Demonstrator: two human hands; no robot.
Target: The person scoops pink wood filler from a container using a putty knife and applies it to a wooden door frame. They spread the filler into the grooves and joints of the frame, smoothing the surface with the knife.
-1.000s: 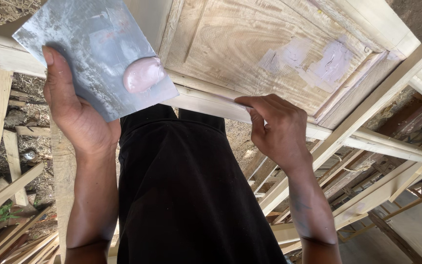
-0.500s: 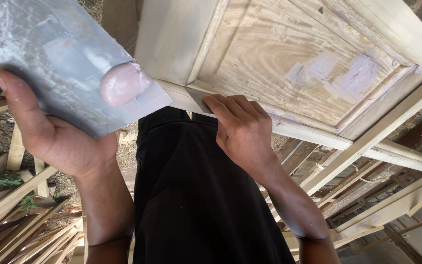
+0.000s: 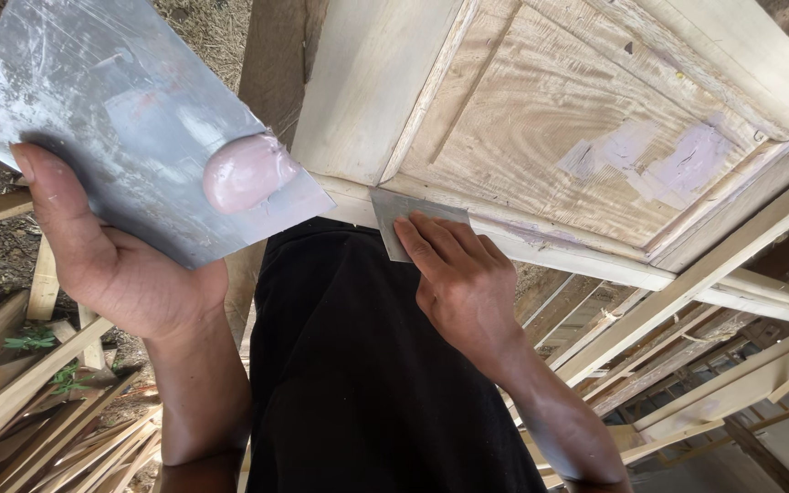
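My left hand grips a flat grey metal plate with a lump of pink putty near its right corner. My right hand presses a small metal scraper blade against the lower rail of a pale wooden panelled door. The blade sits at the rail's left end, just right of the putty plate. Pinkish-purple putty patches mark the door's panel at the right.
My black-clothed torso fills the middle below the door. Loose wooden slats and offcuts lie on the ground at the left. More timber frames and rails are stacked at the right under the door.
My right hand has slid leftward along the door's lower rail, and the scraper blade now shows beyond its fingers. The putty plate stays held at the left.
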